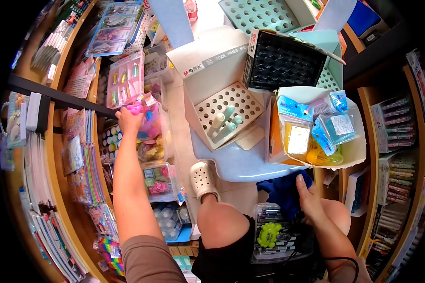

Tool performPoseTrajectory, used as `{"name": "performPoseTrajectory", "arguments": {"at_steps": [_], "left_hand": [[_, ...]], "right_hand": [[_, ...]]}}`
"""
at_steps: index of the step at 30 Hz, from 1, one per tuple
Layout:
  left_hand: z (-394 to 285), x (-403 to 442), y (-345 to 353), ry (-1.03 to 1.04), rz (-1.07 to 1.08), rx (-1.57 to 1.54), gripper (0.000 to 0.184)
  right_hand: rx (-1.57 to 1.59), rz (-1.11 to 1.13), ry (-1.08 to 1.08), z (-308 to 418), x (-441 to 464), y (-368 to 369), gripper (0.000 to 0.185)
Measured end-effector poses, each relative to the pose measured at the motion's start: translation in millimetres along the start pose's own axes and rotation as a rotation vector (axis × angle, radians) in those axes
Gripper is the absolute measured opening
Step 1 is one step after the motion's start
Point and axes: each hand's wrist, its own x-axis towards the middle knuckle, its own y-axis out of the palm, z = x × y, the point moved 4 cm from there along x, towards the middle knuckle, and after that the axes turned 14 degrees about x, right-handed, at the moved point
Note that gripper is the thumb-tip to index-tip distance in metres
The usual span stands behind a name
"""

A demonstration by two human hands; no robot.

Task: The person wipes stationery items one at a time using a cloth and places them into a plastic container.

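One head-worn view looks forward and steeply down, close above both hands (310,194).

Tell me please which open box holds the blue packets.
The orange-sided box, nearest the right hand. Only this one shows packets; the white box beside it holds pens.

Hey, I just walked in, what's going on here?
Someone is sitting between stocked shelves. Their left hand is on a pink item by the clear bins; whether it grips it is unclear. Their right hand holds a dark blue, soft-looking item. In front, a light blue surface bears open boxes, one with a few pens standing in holes.
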Motion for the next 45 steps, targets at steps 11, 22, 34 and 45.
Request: {"name": "performPoseTrajectory", "arguments": {"at_steps": [11,22,34,45], "left_hand": [[44,-84,-33,0.031,-0.171,-0.713,0.059],[-94,-416,-242,1.325,0.48,-0.778,0.062],[-123,-511,-215,1.44,0.352,-0.386,0.06],[-224,-380,-317,1.162,0.105,-0.757,0.014]], "right_hand": [[0.155,0.051,0.012,-6,-6,0,0.034],[-0.038,0.137,-0.051,-10,-16,-11,0.037],[-0.063,0.142,-0.257,21,-47,-11,0.048],[-0.073,0.178,-0.346,10,-33,-5,0.047]]}}
